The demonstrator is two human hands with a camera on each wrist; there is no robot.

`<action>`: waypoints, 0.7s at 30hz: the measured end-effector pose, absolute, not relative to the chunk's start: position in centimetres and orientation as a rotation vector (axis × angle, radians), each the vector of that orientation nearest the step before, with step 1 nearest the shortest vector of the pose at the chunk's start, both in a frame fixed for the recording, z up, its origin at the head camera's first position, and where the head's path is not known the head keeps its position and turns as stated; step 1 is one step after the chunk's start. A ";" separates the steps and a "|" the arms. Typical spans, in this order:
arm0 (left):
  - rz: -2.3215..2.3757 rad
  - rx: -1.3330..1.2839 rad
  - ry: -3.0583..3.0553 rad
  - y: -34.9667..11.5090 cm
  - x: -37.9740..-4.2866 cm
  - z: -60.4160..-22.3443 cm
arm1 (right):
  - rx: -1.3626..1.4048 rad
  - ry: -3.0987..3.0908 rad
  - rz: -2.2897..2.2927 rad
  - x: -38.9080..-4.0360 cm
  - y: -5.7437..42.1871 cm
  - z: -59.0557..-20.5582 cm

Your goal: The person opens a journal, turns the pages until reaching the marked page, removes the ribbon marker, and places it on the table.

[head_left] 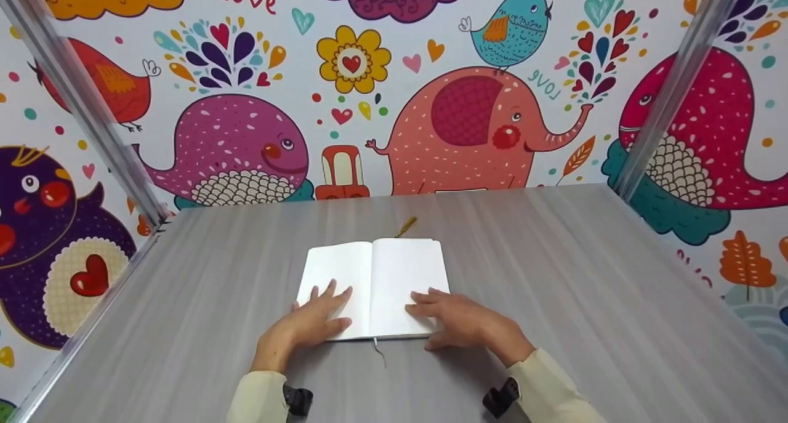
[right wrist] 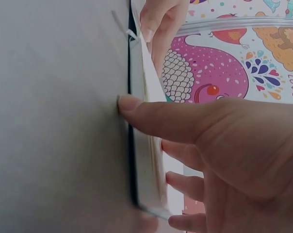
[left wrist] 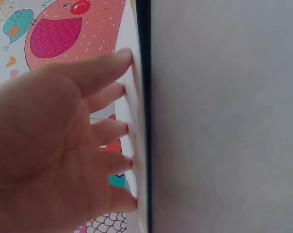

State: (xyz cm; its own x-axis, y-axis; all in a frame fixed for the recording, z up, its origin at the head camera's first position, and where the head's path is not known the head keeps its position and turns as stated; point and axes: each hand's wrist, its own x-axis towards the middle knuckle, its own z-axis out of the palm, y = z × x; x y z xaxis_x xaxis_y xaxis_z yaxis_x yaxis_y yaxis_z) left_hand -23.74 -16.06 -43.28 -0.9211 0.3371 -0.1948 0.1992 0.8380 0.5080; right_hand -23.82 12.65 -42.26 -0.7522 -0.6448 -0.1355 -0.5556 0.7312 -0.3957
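Observation:
A notebook (head_left: 406,269) lies spread flat on the grey table, its blank white pages facing up and a dark cover edge beneath. From its near edge hangs a thin ribbon marker (head_left: 380,351); a gold tassel (head_left: 407,226) sticks out past the far edge. My left hand (head_left: 317,317) rests on the left page with fingers spread, and all its fingertips touch the paper in the left wrist view. On the right page lie the fingers of my right hand (head_left: 458,318). Its thumb (right wrist: 132,104) reaches over the notebook's near edge, beside the dark cover.
The grey wood-grain table (head_left: 203,275) extends around the notebook. Metal posts (head_left: 86,96) stand at both sides, before walls printed with cartoon animals. Each wrist wears a black camera (head_left: 298,401) by a cream sleeve (head_left: 257,398).

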 end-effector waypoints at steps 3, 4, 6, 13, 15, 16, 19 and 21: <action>0.711 0.392 2.742 -16.1 -23.7 -43.3 | -0.949 2.669 -0.510 -23.8 13.0 -42.5; 0.710 0.386 2.744 -16.1 -23.7 -43.3 | -0.951 2.669 -0.515 -23.8 13.1 -42.5; 0.712 0.383 2.745 -16.1 -23.7 -43.3 | -0.944 2.662 -0.527 -23.9 13.2 -42.6; 0.726 0.404 2.737 -16.1 -23.7 -43.2 | -0.934 2.662 -0.551 -24.3 13.6 -42.6; 0.723 0.403 2.734 -16.1 -23.7 -43.2 | -0.939 2.672 -0.551 -24.4 13.6 -42.6; 0.720 0.402 2.736 -16.1 -23.7 -43.2 | -0.945 2.677 -0.552 -24.5 13.6 -42.6; 0.723 0.403 2.740 -16.1 -23.7 -43.3 | -0.947 2.684 -0.560 -24.5 13.7 -42.6; 0.724 0.400 2.743 -16.1 -23.6 -43.4 | -0.949 2.691 -0.558 -24.5 13.8 -42.6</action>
